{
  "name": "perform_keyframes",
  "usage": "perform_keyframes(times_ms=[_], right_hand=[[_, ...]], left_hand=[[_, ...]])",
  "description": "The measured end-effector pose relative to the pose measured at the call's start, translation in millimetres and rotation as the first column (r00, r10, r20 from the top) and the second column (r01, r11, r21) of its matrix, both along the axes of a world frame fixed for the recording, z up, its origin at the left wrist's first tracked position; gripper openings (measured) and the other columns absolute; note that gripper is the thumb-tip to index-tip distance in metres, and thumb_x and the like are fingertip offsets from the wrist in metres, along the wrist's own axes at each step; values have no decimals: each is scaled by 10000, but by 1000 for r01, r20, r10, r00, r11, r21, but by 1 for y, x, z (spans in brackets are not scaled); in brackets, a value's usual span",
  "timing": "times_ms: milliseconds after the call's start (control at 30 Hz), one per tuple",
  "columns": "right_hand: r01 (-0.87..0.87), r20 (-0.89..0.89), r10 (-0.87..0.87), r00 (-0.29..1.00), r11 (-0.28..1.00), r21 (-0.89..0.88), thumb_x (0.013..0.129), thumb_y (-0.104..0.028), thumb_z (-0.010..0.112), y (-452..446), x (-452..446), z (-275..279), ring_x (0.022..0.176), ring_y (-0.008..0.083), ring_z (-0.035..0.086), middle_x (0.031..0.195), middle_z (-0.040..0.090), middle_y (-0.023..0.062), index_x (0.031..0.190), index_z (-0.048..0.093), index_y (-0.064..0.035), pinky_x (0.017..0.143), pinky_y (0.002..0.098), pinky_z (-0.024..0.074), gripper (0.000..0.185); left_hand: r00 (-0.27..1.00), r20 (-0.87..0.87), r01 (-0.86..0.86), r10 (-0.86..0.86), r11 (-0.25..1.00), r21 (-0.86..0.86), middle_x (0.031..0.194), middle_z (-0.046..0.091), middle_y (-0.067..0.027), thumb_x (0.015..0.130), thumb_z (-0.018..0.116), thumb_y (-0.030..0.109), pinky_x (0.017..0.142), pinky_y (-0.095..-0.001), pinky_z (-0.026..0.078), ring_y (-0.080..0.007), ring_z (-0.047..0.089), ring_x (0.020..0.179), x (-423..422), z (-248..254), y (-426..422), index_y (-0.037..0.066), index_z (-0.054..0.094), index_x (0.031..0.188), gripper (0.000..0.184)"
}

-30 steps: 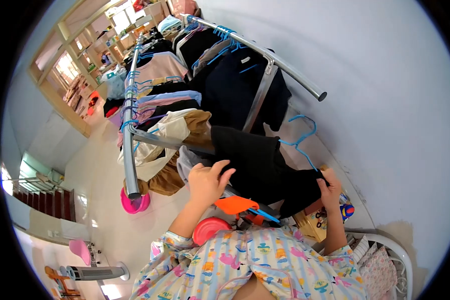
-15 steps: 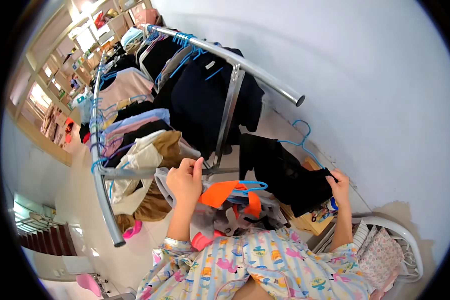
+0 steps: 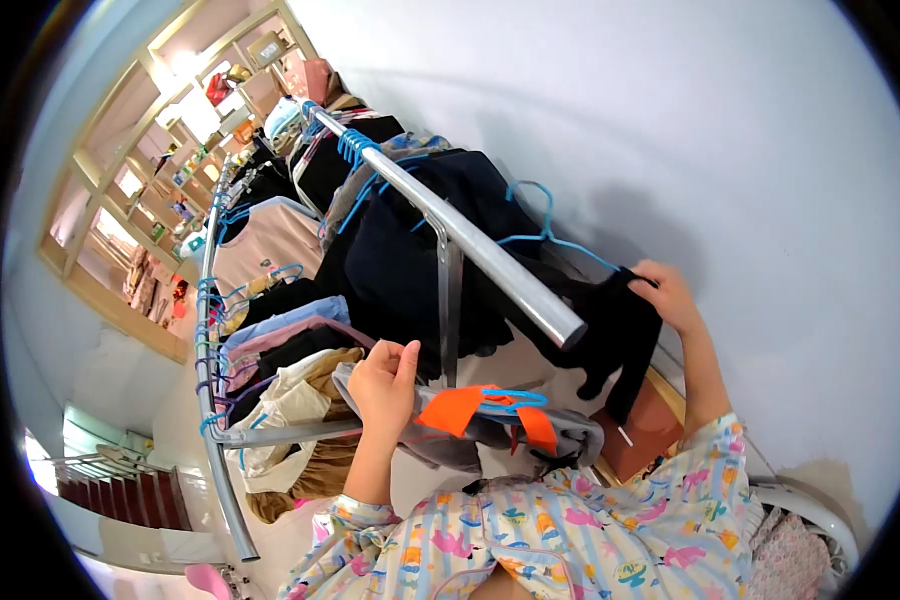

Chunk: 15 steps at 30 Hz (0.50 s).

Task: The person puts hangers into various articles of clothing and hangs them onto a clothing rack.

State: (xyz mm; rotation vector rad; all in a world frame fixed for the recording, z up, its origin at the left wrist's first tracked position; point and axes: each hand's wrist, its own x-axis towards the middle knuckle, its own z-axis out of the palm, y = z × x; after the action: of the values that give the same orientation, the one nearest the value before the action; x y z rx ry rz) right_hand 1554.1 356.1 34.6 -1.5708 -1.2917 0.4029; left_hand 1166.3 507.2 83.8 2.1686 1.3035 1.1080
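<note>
My right hand (image 3: pixel 667 293) grips the shoulder end of a black garment (image 3: pixel 620 330), which hangs from a blue hanger (image 3: pixel 547 235). The garment is held up beside the wall, behind the end of the rack's upper rail. My left hand (image 3: pixel 382 385) is closed with its thumb raised, near the rack's lower crossbar; whatever its curled fingers may hold is hidden. Just right of that hand sits an orange piece of cloth (image 3: pixel 455 410) with another blue hanger (image 3: pixel 513 400) looped through it. Grey clothing (image 3: pixel 575 437) bunches beneath, close to my body.
A metal clothes rack (image 3: pixel 510 280) runs away from me, with dark tops (image 3: pixel 400 260) on its right rail and a pink shirt (image 3: pixel 265 245) on its left. A wooden box (image 3: pixel 640 440) stands low at right beside a white-framed chair (image 3: pixel 810 520). Shelves (image 3: pixel 185 150) stand farther back.
My right hand has raised the black garment and its hanger up toward the rack's upper rail. My left hand stays closed and has shifted slightly down. The view has tilted too.
</note>
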Motion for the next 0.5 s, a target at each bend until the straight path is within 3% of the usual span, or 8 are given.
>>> perform_keyframes(times_ms=[267,300,500], right_hand=[[-396,-21,395,918,917,-40,877,-143,625,150,39,30,803,99,571,852,676,40,984,671,19,748,271,457,199],[-437,-146,425,894,897,-68,884,-154,633,163,34,33,809,96,577,872,679,28,994,681,18,764,267,463,210],[-484,-108,475,873,872,-81,866,-151,665,242,30,-6,822,110,612,886,704,46,1002,694,12,759,284,485,215]], left_hand=[[999,41,-15,22,986,-165,560,607,-40,883,697,267,504,-267,403,-115,526,484,11,2,13,28,594,784,279],[999,42,-9,18,979,-206,565,598,-26,893,687,254,515,-249,396,-88,498,499,12,4,14,25,586,826,260],[995,96,39,-6,936,-350,646,624,-12,905,670,225,565,-227,400,-49,505,589,11,3,19,21,558,883,234]])
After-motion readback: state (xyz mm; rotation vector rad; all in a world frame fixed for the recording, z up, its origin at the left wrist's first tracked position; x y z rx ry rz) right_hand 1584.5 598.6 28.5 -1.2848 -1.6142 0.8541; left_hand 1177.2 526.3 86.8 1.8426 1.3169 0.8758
